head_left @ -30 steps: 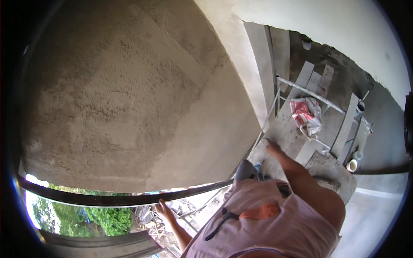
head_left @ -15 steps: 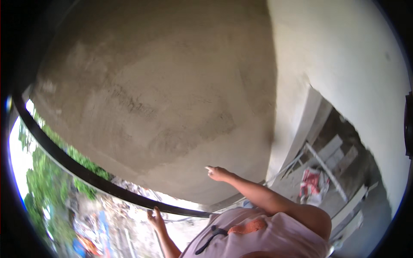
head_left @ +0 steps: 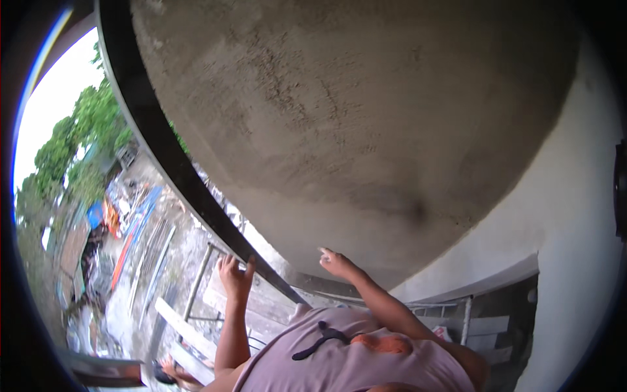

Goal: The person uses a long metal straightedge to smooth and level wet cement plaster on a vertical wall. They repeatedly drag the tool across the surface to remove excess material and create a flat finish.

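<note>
My right hand (head_left: 336,262) is raised in front of a wide grey-brown plastered wall (head_left: 366,144), its index finger stretched out and nothing visible in it. Whether the fingertip touches the plaster cannot be told. My left hand (head_left: 236,276) is up beside a long dark bar (head_left: 189,189) with a pale edge. Its thumb overlaps the bar's edge while the fingers, slightly bent, stand apart from the thumb. Rough, pitted patches mark the upper plaster, and the lower part looks smoother.
A pale smooth wall (head_left: 575,215) borders the plaster on the right, above a dark opening with metal pipes (head_left: 467,320). Far below on the left lie planks (head_left: 186,330), a scaffold pipe (head_left: 198,281) and scattered materials. Another person's hand (head_left: 171,367) shows down there. Trees (head_left: 91,130) stand beyond.
The view has turned, so the bar stands steeper and more ground shows at left. My left hand appears higher, its fingers more spread; my right hand keeps its pointing shape.
</note>
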Available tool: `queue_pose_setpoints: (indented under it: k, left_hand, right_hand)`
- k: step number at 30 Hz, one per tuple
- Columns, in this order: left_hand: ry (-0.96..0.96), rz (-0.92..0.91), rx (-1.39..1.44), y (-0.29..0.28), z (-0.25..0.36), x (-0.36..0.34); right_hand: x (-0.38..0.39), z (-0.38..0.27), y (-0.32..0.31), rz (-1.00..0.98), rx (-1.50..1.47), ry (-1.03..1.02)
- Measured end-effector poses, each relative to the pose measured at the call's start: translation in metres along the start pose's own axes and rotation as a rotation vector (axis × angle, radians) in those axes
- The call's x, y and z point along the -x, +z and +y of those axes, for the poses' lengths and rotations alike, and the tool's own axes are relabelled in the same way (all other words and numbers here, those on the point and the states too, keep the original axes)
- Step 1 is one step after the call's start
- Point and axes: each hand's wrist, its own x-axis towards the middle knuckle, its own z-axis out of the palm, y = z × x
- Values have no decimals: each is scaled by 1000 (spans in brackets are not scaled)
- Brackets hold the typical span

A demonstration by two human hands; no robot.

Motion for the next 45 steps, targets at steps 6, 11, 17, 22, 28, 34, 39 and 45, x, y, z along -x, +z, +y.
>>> queue_pose_setpoints:
  k: [6,11,17,22,28,34,39,45]
  left_hand:
    - [-159,63,-4,7,54,14]
    - [-173,252,-4,24,91,-1]
    - [-33,389,14,22,147,-63]
    - [-16,415,111,16,196,-102]
    - [27,427,228,19,231,-128]
    - [23,437,247,27,253,-153]
    - [65,462,351,41,251,-167]
    - [131,405,311,52,232,-171]
  right_hand:
    - [23,32,2,-227,17,-32]
    - [47,83,-7,-398,-5,82]
    - [74,115,-42,-480,45,146]
    - [95,150,-47,-485,-13,186]
    - [113,174,-40,-597,-261,550]
    - [101,203,-43,-258,-1309,1050]
    - [82,207,-44,13,-1678,978]
    - [23,286,-31,144,-2074,799]
